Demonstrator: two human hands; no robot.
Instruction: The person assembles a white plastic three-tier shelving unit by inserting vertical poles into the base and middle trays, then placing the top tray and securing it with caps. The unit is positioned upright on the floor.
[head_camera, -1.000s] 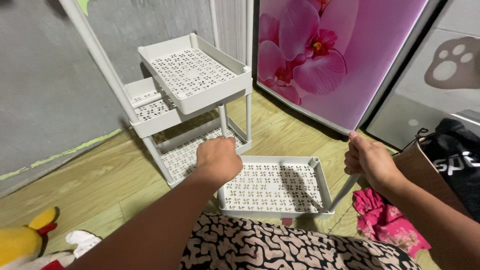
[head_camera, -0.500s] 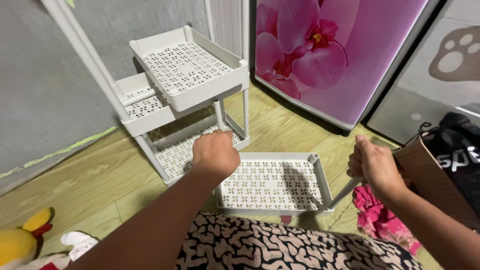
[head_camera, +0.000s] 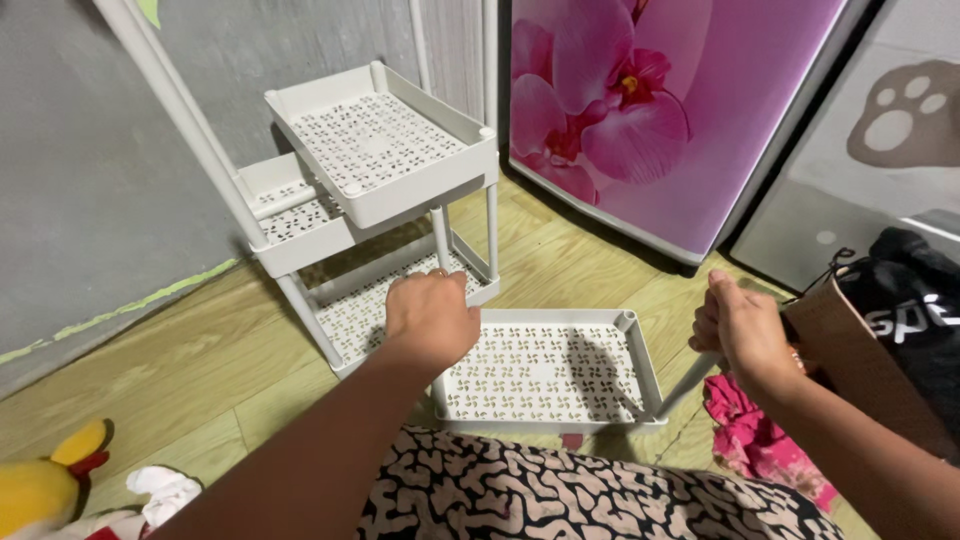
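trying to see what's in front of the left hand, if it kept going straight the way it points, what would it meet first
The left hand points away from the person toward the white shelf rack. Going straight on, it would probably first meet the rack's bottom tray, whose near edge it already seems to touch, though depth is unclear.

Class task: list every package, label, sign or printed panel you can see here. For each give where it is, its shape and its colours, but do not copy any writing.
Brown paper bag: far right, beside the right hand, dark cord handle.
Black bag: in the paper bag, white lettering.
Flower panel: upright behind the white tray, pink orchid print.
Paw panel: top right, grey with a beige paw print.
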